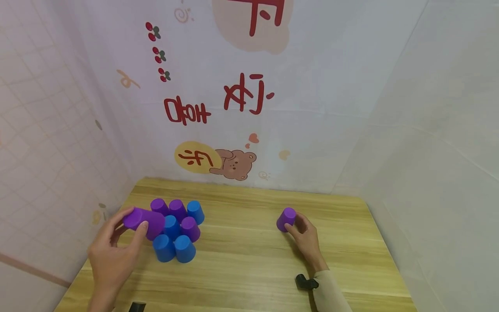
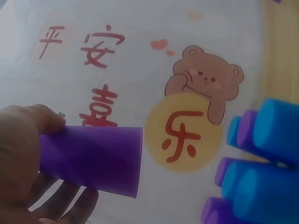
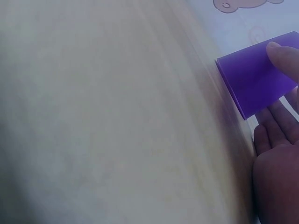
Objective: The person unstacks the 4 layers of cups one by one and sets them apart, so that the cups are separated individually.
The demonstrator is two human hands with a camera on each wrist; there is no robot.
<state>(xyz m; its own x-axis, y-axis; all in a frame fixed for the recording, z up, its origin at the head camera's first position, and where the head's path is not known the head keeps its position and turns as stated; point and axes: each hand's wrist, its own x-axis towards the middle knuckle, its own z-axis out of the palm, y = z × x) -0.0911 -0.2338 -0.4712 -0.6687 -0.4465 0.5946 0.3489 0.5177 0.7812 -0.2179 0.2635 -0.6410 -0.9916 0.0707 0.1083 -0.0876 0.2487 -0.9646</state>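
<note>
At the left of the head view, my left hand (image 1: 114,260) grips a purple cup (image 1: 152,222) between thumb and fingers. This cup is tipped on its side, its wide mouth to the right, and overlaps a cluster of upside-down cups. In the left wrist view its open rim points away from the palm. Over on the right, my right hand (image 1: 307,242) pinches another purple cup (image 1: 286,219), mouth down, with its rim close to the table. The cluster has several blue cups (image 1: 185,249) and purple cups (image 1: 191,229) standing side by side.
A wooden table (image 1: 241,260) lies under both hands. White printed cloth (image 1: 312,130) with red characters and a bear hangs along its back and sides. Black camera mounts (image 1: 306,282) show near the wrists.
</note>
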